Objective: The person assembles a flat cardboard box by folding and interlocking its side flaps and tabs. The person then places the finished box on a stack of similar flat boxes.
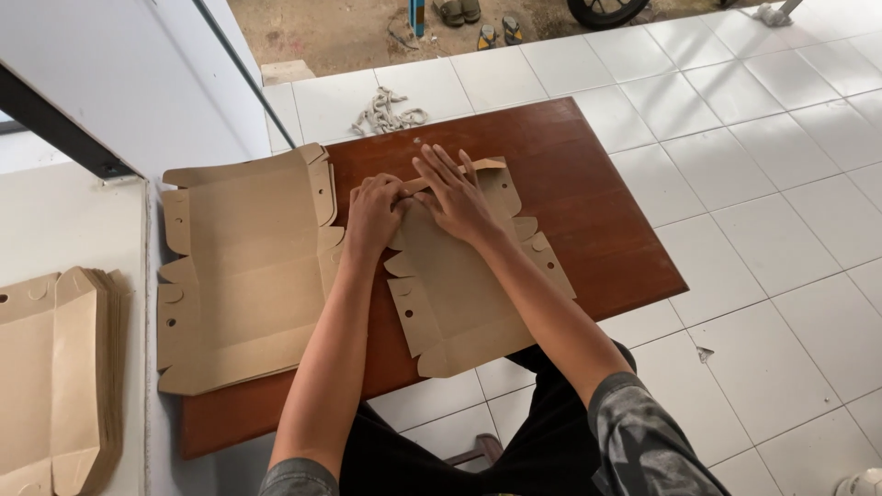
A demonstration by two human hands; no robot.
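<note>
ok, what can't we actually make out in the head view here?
- Fold under the left hand and right hand: hidden by the hands on the cardboard blank.
- Stack of blanks: cut off by the left and bottom edges.
- Wheel and sandals: cut off at the top edge.
- Rope: too small to tell knots.
</note>
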